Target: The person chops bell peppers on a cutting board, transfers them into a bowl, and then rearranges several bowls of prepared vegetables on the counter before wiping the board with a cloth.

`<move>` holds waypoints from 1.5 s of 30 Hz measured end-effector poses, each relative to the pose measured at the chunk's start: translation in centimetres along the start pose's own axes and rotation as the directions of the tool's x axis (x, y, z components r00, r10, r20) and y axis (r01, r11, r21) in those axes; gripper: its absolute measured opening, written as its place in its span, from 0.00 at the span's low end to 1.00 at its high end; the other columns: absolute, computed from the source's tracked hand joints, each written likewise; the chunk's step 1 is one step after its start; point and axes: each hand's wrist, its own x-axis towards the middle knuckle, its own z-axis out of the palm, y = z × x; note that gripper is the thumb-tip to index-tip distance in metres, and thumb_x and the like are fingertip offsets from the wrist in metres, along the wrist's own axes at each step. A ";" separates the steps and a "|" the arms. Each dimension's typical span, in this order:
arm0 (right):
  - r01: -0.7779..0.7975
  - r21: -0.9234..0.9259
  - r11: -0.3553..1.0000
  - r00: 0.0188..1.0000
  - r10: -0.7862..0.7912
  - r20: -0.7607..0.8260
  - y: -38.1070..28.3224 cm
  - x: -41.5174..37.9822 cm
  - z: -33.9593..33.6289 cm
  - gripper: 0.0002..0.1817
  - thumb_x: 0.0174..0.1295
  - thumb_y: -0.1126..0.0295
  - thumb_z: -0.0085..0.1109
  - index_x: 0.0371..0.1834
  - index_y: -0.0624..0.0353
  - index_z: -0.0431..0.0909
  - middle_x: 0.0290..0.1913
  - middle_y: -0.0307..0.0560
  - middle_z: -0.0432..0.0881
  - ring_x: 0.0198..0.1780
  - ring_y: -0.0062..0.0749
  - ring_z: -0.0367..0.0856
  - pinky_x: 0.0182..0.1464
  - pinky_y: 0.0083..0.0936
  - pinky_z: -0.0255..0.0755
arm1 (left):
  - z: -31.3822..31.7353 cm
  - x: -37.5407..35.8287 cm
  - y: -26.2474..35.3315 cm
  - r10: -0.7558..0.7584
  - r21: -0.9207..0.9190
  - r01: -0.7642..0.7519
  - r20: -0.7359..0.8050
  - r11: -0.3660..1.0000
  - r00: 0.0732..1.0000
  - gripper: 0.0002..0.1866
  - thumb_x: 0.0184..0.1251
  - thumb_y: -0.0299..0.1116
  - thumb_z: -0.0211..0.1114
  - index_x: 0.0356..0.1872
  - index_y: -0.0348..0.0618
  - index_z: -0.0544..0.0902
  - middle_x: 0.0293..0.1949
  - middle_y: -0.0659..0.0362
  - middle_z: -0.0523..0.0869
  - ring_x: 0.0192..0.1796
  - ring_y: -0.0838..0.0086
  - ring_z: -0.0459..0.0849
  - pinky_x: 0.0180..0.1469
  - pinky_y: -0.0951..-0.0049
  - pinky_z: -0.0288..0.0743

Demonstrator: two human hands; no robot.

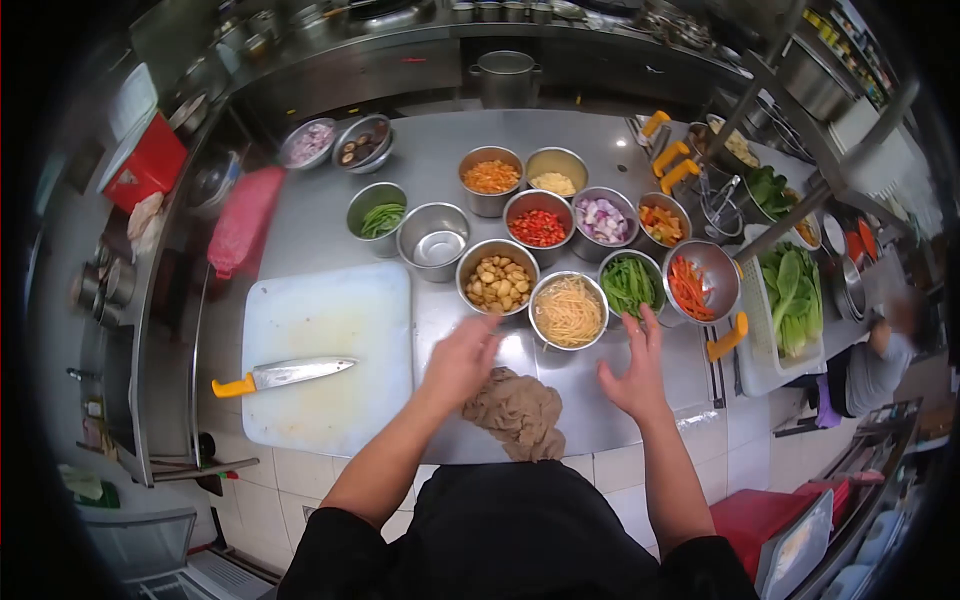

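Observation:
My left hand [460,358] hovers, slightly blurred, over the steel counter just above a crumpled brown cloth [518,412], fingers spread and holding nothing. My right hand [636,372] is open to the right of the cloth, fingers pointing toward a steel bowl of pale shredded strips [568,311] and a bowl of green beans [630,284]. A bowl of light brown round pieces [497,282] stands right beyond my left hand. A knife with an orange handle [282,374] lies on the white cutting board [330,420] to the left.
Several more steel bowls hold chopped red pepper [538,227], red onion [603,219], carrot strips [690,286] and other ingredients. A white basket of leafy greens [792,290] sits at right. A red cloth [244,220] lies beyond the board. Another person [880,355] stands at far right.

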 end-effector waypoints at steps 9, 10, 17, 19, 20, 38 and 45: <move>0.023 -0.012 1.000 0.999 -0.024 -0.045 -1.0 1.1 2.0 0.54 0.46 0.65 0.85 0.77 0.62 0.63 0.74 0.65 0.59 0.72 0.60 0.66 0.65 0.46 0.74 | -5.5 8.0 -7.3 -0.252 0.403 0.245 -0.037 0.882 0.967 0.25 0.75 0.37 0.62 0.70 0.45 0.75 0.42 0.43 0.90 0.44 0.43 0.88 0.52 0.49 0.80; 0.001 -0.017 1.000 0.996 -0.002 -0.085 -1.6 0.6 1.8 0.52 0.47 0.65 0.84 0.76 0.62 0.65 0.72 0.63 0.62 0.68 0.58 0.69 0.61 0.44 0.76 | -5.8 8.0 -6.9 -0.289 0.354 0.284 -0.039 0.891 0.956 0.25 0.75 0.38 0.63 0.70 0.46 0.76 0.42 0.43 0.90 0.45 0.43 0.88 0.52 0.50 0.80; 0.060 -0.061 0.996 0.993 -0.066 -0.100 -6.4 1.3 3.8 0.19 0.53 0.70 0.78 0.49 0.59 0.86 0.51 0.51 0.78 0.45 0.46 0.82 0.46 0.38 0.78 | -3.5 8.0 -2.7 -0.355 0.258 0.327 0.071 0.909 0.932 0.28 0.68 0.40 0.67 0.68 0.46 0.78 0.37 0.44 0.91 0.44 0.45 0.89 0.51 0.52 0.82; 0.096 -0.051 0.994 0.991 -0.100 -0.090 -5.5 1.6 4.3 0.14 0.54 0.72 0.77 0.42 0.59 0.85 0.49 0.51 0.77 0.44 0.47 0.82 0.44 0.37 0.78 | -3.3 7.9 -2.4 -0.350 0.296 0.319 0.056 0.900 0.935 0.30 0.66 0.39 0.67 0.68 0.43 0.77 0.36 0.46 0.91 0.41 0.47 0.90 0.48 0.52 0.83; 0.112 -0.044 0.993 0.990 -0.115 -0.078 -5.1 1.4 4.5 0.12 0.54 0.72 0.77 0.39 0.59 0.85 0.47 0.50 0.77 0.44 0.48 0.81 0.43 0.37 0.78 | -3.4 7.5 -2.4 -0.350 0.301 0.317 0.062 0.899 0.935 0.30 0.66 0.39 0.67 0.68 0.43 0.76 0.35 0.46 0.91 0.41 0.47 0.90 0.48 0.52 0.83; 0.280 -0.078 0.957 0.960 -0.278 0.030 -9.3 9.0 4.5 0.11 0.56 0.73 0.73 0.43 0.56 0.85 0.46 0.46 0.80 0.48 0.49 0.81 0.50 0.41 0.76 | -10.7 6.6 -6.7 -0.292 0.242 0.303 -0.081 0.922 0.953 0.14 0.70 0.33 0.67 0.55 0.43 0.83 0.43 0.44 0.88 0.47 0.48 0.88 0.52 0.51 0.81; 0.283 -0.206 0.937 0.930 -0.216 0.299 -11.8 13.0 7.9 0.13 0.62 0.67 0.69 0.50 0.55 0.87 0.48 0.48 0.83 0.51 0.48 0.82 0.55 0.45 0.74 | -7.4 8.7 -9.6 -0.198 0.263 0.194 -0.011 0.945 0.980 0.16 0.67 0.37 0.74 0.50 0.41 0.83 0.62 0.40 0.79 0.49 0.49 0.86 0.55 0.54 0.80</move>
